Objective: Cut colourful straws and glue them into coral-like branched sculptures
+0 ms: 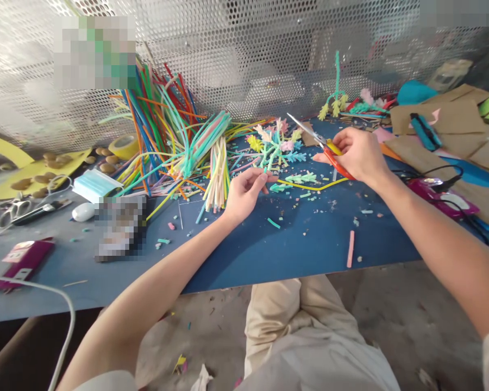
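Note:
My right hand [358, 155] is closed around the handles of a pair of scissors [318, 140], orange-red and yellow, with the blades pointing up and left. Over the table my left hand [246, 194] is pinched, and a short teal pipe cleaner piece [265, 170] shows at its thumb tip. Between the hands stands a branching cluster of pastel pipe cleaners [275, 147]. Leaf-shaped light green pipe cleaner pieces [300, 178] lie below it. A long yellow pipe cleaner [315, 188] runs across from near the left fingers towards the right hand.
Bundles of coloured pipe cleaners [206, 144] are heaped at the back left. A pink stick [351, 248] lies near the front edge. Brown cardboard [440, 122] and a purple device [444, 198] with cables are at right. A perforated metal panel [261, 49] stands behind the table.

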Demonstrator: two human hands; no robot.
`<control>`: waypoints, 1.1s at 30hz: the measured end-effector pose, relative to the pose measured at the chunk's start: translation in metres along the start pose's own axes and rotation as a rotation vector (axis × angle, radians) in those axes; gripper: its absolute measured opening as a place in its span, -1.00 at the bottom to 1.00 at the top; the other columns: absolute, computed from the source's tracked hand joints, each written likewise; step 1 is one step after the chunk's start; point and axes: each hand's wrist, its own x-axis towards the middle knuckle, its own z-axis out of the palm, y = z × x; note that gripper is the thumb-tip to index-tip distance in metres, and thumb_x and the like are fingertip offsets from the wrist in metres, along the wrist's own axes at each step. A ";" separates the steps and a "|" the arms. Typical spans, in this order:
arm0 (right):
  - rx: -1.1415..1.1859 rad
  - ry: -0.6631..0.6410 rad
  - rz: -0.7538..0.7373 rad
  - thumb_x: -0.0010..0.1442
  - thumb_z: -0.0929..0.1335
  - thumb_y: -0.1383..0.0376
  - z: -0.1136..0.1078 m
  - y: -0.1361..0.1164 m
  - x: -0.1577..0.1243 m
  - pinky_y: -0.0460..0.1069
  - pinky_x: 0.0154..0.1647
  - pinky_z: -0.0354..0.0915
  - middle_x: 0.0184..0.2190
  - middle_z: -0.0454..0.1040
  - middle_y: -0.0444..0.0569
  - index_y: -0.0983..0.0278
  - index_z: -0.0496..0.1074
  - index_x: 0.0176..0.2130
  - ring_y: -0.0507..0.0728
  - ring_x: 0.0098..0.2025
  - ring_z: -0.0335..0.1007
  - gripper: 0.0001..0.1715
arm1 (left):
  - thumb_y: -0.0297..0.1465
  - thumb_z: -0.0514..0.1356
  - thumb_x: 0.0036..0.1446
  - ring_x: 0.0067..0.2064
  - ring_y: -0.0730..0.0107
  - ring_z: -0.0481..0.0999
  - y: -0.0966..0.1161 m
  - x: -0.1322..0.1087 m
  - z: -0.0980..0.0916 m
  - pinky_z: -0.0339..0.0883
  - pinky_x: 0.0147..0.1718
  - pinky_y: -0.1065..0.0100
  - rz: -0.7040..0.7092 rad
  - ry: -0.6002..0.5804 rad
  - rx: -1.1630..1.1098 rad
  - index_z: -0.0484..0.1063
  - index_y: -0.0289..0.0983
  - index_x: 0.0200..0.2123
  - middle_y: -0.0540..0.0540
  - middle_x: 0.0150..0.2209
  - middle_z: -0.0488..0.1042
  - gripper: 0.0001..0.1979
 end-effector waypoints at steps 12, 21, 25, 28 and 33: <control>0.549 -0.422 -0.017 -0.05 0.63 -0.11 0.031 -0.044 -0.032 0.08 -0.28 0.49 -0.33 0.52 -0.08 0.18 0.40 -0.17 0.16 -0.31 0.51 -0.34 | 0.01 0.34 0.26 -0.34 0.45 0.51 0.004 -0.003 -0.001 0.42 -0.27 0.37 0.052 0.108 -0.021 0.57 -0.25 -0.16 -0.06 -0.33 0.65 -0.59; 0.286 -0.592 -0.152 -0.02 0.61 -0.16 0.026 -0.039 -0.034 0.03 -0.34 0.35 -0.40 0.46 -0.16 0.18 0.32 -0.22 0.08 -0.41 0.32 -0.31 | 0.03 0.37 0.22 -0.39 0.43 0.57 0.003 -0.004 -0.003 0.46 -0.35 0.36 -0.032 0.020 -0.211 0.47 -0.25 -0.25 -0.11 -0.32 0.67 -0.56; 0.248 -0.588 -0.143 -0.04 0.63 -0.12 0.024 -0.042 -0.034 0.00 -0.35 0.30 -0.37 0.49 -0.14 0.19 0.34 -0.23 0.08 -0.40 0.33 -0.33 | 0.00 0.39 0.21 -0.41 0.45 0.58 0.008 -0.005 -0.003 0.50 -0.34 0.37 -0.022 -0.025 -0.247 0.47 -0.26 -0.26 -0.10 -0.32 0.67 -0.57; 0.224 -0.588 -0.144 -0.06 0.64 -0.11 0.022 -0.043 -0.033 0.00 -0.37 0.27 -0.39 0.47 -0.17 0.19 0.33 -0.25 0.08 -0.41 0.32 -0.33 | 0.01 0.39 0.20 -0.48 0.47 0.56 0.010 -0.006 -0.001 0.49 -0.44 0.39 -0.034 -0.067 -0.213 0.48 -0.28 -0.26 -0.13 -0.29 0.68 -0.55; 0.159 -0.550 -0.142 -0.11 0.66 -0.09 0.021 -0.043 -0.032 -0.01 -0.42 0.19 -0.47 0.40 -0.21 0.19 0.33 -0.29 0.05 -0.45 0.24 -0.33 | 0.03 0.36 0.23 -0.49 0.46 0.58 0.013 -0.008 0.001 0.52 -0.44 0.38 -0.048 -0.071 -0.107 0.53 -0.31 -0.27 -0.18 -0.26 0.70 -0.53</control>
